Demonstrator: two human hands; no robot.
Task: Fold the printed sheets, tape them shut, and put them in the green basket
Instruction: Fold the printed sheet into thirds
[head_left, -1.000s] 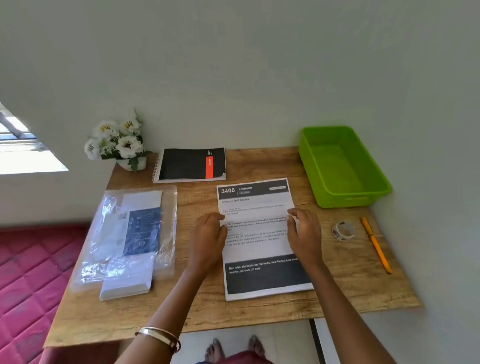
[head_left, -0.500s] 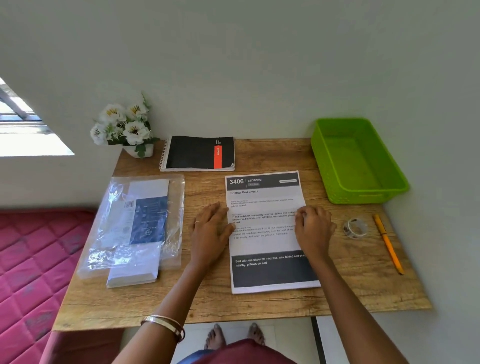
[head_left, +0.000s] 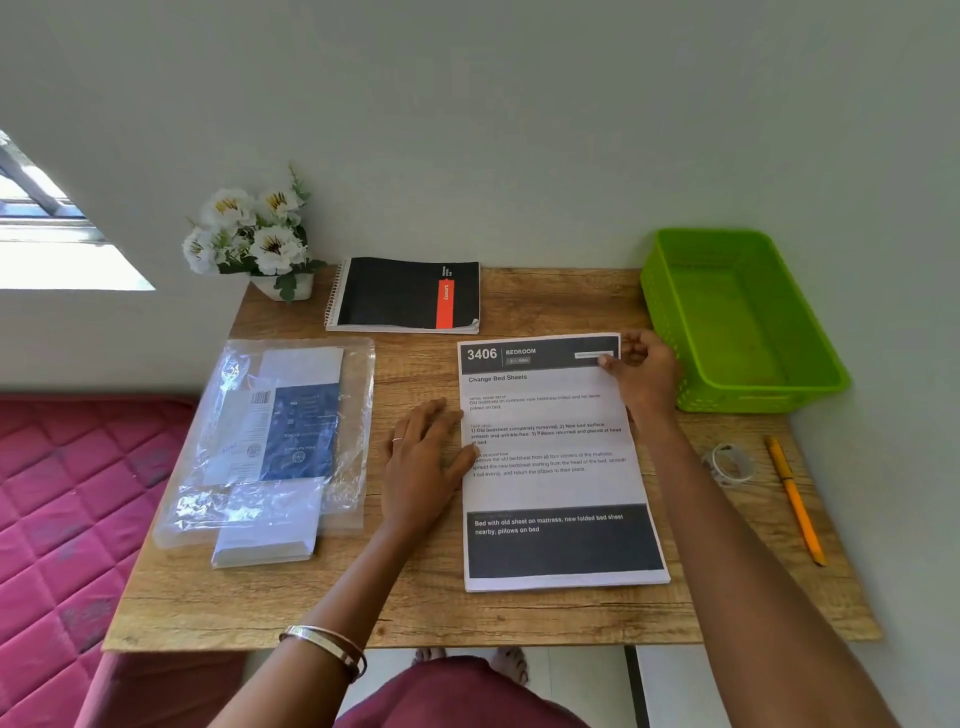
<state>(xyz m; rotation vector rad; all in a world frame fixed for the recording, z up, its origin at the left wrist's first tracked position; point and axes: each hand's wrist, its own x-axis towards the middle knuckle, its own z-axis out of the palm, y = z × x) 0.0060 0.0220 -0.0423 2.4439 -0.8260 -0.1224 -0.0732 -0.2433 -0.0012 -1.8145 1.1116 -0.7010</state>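
Basket (head_left: 810, 387) bright green; sheet (head_left: 550, 483) white, dark grey bands; notebook (head_left: 400, 293) black, red stripe; pencil (head_left: 795, 506) orange.

Right hand (head_left: 644, 371) now up at printed sheet's (head_left: 550, 467) top right corner, from mid-edge.

It was a bedroom corner at home — a small wooden desk (head_left: 519, 613) stood against a plain wall, a quilted pink mattress (head_left: 67, 519) lay beside it, with potted white flowers (head_left: 249, 234) and a spiral notebook (head_left: 405, 293).
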